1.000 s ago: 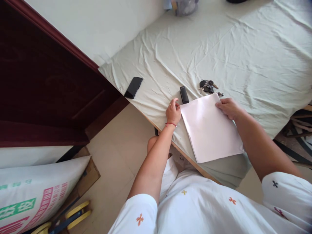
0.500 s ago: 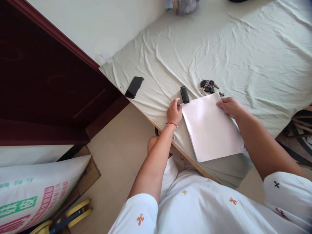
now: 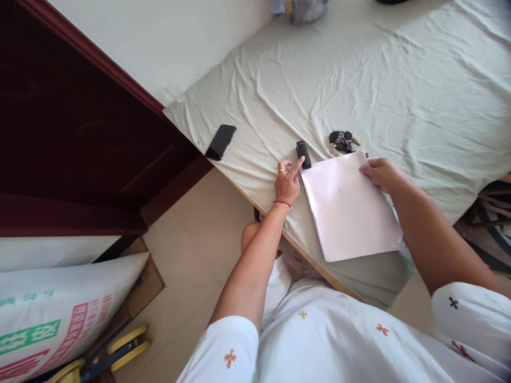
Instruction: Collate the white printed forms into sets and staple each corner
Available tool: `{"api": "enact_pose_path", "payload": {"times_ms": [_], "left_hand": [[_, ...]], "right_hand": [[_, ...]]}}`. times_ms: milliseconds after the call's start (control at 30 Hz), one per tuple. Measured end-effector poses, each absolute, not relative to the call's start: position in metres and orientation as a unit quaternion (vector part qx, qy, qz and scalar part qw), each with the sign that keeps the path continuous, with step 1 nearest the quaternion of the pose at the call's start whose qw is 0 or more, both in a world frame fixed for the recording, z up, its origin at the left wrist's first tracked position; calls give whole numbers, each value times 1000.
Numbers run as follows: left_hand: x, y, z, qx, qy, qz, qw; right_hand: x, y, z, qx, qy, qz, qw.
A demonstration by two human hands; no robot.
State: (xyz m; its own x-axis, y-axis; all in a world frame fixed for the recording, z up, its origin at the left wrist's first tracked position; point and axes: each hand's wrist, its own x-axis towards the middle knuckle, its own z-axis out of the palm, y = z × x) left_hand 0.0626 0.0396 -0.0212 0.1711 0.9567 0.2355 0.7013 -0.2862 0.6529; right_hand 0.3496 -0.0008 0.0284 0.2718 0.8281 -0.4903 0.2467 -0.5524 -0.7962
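Observation:
A stack of white paper (image 3: 353, 210) lies on the cloth near the table's front edge. Its top left corner meets the near end of a small black stapler (image 3: 303, 151). My left hand (image 3: 287, 183) is beside that corner, index finger stretched out onto the stapler's near end and the other fingers partly curled. At the top right corner, my right hand (image 3: 381, 174) pinches the paper, thumb on top; the fingers beneath are hidden. A bunch of keys (image 3: 342, 141) lies just beyond the paper's far edge.
A black phone (image 3: 221, 142) lies at the left edge of the table's pale green cloth (image 3: 399, 90). A clear bag (image 3: 307, 11) stands at the far wall. On the floor at left are a printed white sack (image 3: 59, 314) and a yellow-wheeled frame (image 3: 130, 346).
My left index finger has stretched out onto the stapler from beside the paper's corner. The paper and my right hand have shifted slightly right.

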Motion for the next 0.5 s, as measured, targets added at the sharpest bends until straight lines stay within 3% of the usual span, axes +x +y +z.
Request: {"api": "enact_pose_path", "payload": {"times_ms": [500], "left_hand": [[69,39,-14,741,579,276,199]], "right_hand": [[355,-2,20,-737,-359,490,298]]}}
